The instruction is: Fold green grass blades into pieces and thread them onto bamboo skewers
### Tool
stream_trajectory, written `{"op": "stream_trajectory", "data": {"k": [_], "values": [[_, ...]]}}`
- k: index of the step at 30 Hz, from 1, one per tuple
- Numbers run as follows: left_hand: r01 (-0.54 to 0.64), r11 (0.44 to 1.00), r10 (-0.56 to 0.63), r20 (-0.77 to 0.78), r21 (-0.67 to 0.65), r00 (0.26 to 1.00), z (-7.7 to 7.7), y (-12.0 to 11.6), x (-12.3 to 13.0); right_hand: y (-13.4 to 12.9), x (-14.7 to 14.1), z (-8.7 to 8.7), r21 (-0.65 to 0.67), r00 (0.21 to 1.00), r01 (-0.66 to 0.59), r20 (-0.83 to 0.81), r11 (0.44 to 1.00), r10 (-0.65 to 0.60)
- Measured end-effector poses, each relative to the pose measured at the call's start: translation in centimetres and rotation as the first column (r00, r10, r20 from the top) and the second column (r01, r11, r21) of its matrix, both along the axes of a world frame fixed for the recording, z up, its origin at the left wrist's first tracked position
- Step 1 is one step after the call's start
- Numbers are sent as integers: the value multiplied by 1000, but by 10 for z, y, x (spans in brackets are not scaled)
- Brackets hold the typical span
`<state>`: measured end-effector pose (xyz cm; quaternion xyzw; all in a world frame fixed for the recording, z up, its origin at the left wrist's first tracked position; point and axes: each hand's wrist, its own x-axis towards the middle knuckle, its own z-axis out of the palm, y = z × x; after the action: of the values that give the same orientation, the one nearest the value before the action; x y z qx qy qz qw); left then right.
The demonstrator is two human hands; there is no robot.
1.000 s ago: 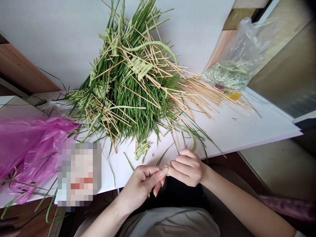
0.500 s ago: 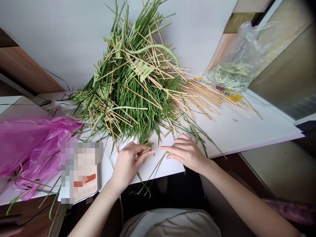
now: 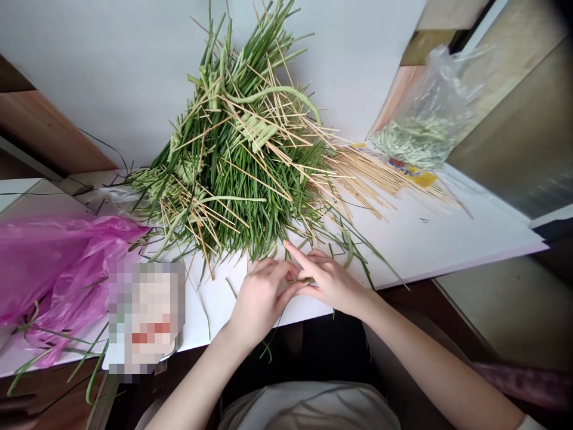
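My left hand (image 3: 267, 294) and my right hand (image 3: 330, 279) meet at the table's front edge. Both pinch a thin green stem (image 3: 302, 280), mostly hidden between the fingertips. The right index finger points up and away from the pinch. Just beyond the hands rises a large heap of green stems (image 3: 242, 197), with pale green wound pieces (image 3: 257, 131) and thin wooden sticks lying across it. More wooden sticks (image 3: 369, 173) fan out to the right of the heap. Thin green ends hang below my left hand, over the table edge.
A pink plastic bag (image 3: 102, 245) lies at the left, beside a phone-like device (image 3: 150, 319) with a blurred screen at the table edge. A clear bag of pale green pieces (image 3: 416, 140) stands at the back right on the white table (image 3: 447, 239). Loose stems hang over the left edge.
My left hand has moved right and now meets my right hand, which has shifted slightly left. The right index finger has lifted. The long ends that hung between the hands are now mostly hidden.
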<state>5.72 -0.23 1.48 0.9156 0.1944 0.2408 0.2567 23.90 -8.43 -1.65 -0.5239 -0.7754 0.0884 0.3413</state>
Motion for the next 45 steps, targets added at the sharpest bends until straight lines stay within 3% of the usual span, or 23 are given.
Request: {"op": "stream_trajectory", "data": {"k": [8, 11, 16, 23, 27, 34, 38, 40, 41, 43, 45], "values": [[-84, 981, 105, 117, -174, 988, -4, 13, -16, -13, 19, 6, -125, 997, 72, -6, 990, -73], [-69, 985, 86, 107, -160, 990, -5, 17, -23, -16, 22, 7, -124, 996, 65, -47, 990, -72], [7, 993, -7, 8, 114, 1000, -4, 12, -23, -14, 18, 8, -45, 999, 41, -32, 998, -42], [113, 895, -56, -143, 431, 988, 1, 2, -9, -12, 13, 7, -42, 1000, 0, 3, 999, 0], [164, 857, -48, -241, 489, 969, 2, 1, -3, -13, 12, 15, -13, 998, 3, 69, 1000, -2], [199, 961, -148, -246, 195, 958, 8, -5, -5, -17, 13, 15, 198, 989, -49, 146, 979, 20], [111, 981, -141, -198, -156, 970, 9, -9, -7, -18, 11, 8, 312, 992, -27, 125, 950, -13], [54, 912, -129, -158, -407, 979, 9, -12, -8, -18, 8, 8, 360, 994, -5, 103, 933, -34], [37, 846, -125, -130, -532, 984, 9, -13, -7, -19, 6, 9, 384, 994, 6, 96, 923, -47], [38, 667, -124, -60, -744, 990, 10, -18, -7, -22, 3, 12, 441, 993, 14, 102, 897, -66], [57, 479, -117, 0, -876, 993, 12, -24, -6, -27, 2, 15, 507, 986, -19, 151, 862, -68]]}}
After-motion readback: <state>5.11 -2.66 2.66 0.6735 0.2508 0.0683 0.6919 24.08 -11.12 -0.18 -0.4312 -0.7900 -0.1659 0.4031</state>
